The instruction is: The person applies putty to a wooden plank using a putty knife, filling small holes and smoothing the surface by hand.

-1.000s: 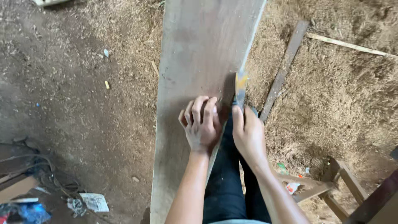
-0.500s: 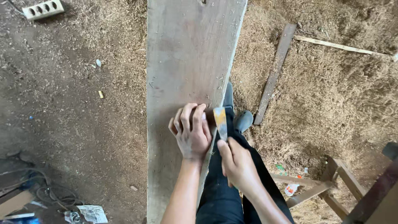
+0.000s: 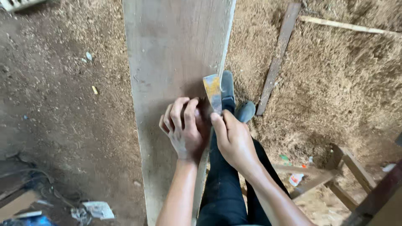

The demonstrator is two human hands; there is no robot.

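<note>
The left hand (image 3: pixel 184 127) lies on the long wooden plank (image 3: pixel 171 54), its fingers curled together and pressed against the wood near the plank's right edge. Just beside it, the right hand (image 3: pixel 234 138) grips the handle of a putty knife (image 3: pixel 212 90), thumb along the handle; the flat, rust-stained blade points away from the person and rests at the plank's edge just beyond the left hand's fingertips. Past the right hand's knuckles, dark shoes (image 3: pixel 234 100) stand on sawdust (image 3: pixel 335 83). A thin wooden slat (image 3: pixel 278 58) lies further off to the right.
</note>
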